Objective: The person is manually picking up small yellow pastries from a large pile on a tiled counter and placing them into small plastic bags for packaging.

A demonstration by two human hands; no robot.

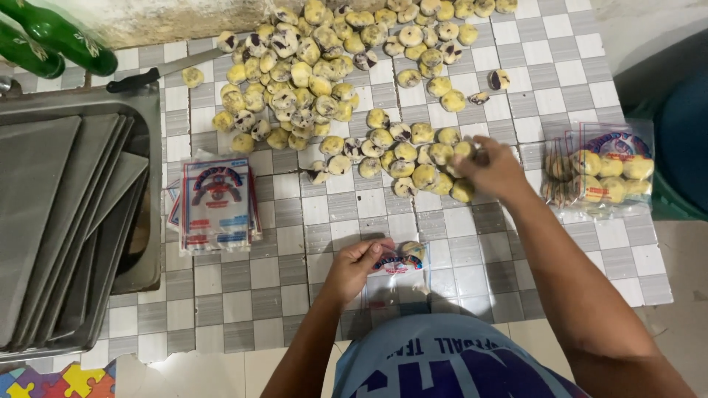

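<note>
Yellow cookies (346, 81), too many to count; your left hand (354, 267) pinches one bag (394, 276), right hand (493, 168) grasps a cookie.

This looks like a small home bakery or food-packing kitchen. A bench (310, 295) tiled in grey and white checks carries a big heap of round yellow pastries (332, 81) across the upper middle of the frame. At left a stack of metal baking trays (59, 221) lies in a steel sink. Printed clear bags (217, 203) wait at centre left, and filled bags (601, 169) lie at right.
</note>
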